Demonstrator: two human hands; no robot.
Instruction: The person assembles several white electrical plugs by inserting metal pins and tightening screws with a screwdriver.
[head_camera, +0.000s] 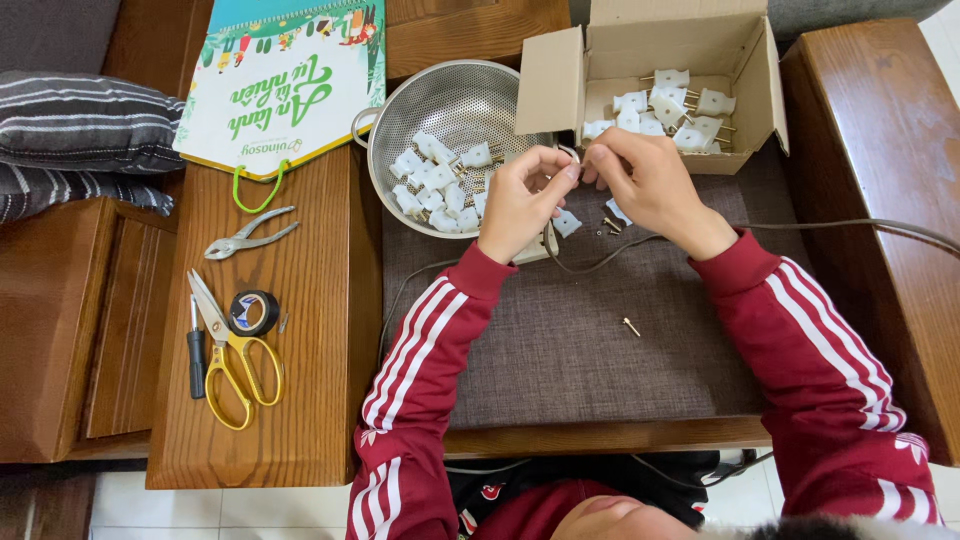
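1. Left hand (520, 205) raised over the grey mat (580, 340), thumb and forefinger pinched on a small white plug piece (570, 156) (mostly hidden by the fingers, so its exact shape cannot be told).
2. Right hand (650, 180) just beside the left, fingertips meeting it at the same small piece; grip closed on it from the other side.
3. Dark cable (600, 262) running from under the hands across the mat and off toward the right edge of the desk (300, 330).
4. Another white plug part (567, 223) lying on the mat just below the hands, with a few tiny screws (610, 226) next to it.
5. One single brass pin (631, 326) lying alone on the mat, well apart from the hands, nearer the body.
6. Metal colander (455, 105) behind the left hand, holding a heap of white plugs (435, 180).
7. Open cardboard box (660, 45) behind the right hand, holding more white plugs with brass prongs (665, 105).
8. On the wooden desk to the left: pliers (248, 234), a small dark screwdriver (196, 350), yellow-handled scissors (232, 360) and a roll of black tape (254, 313), all well apart from the hands.
9. Green and white paper bag (285, 80) lying flat at the far left of the desk, beside the colander.
10. Striped cushion (80, 130) at the left edge.
11. Both sleeves dark red with white stripes.
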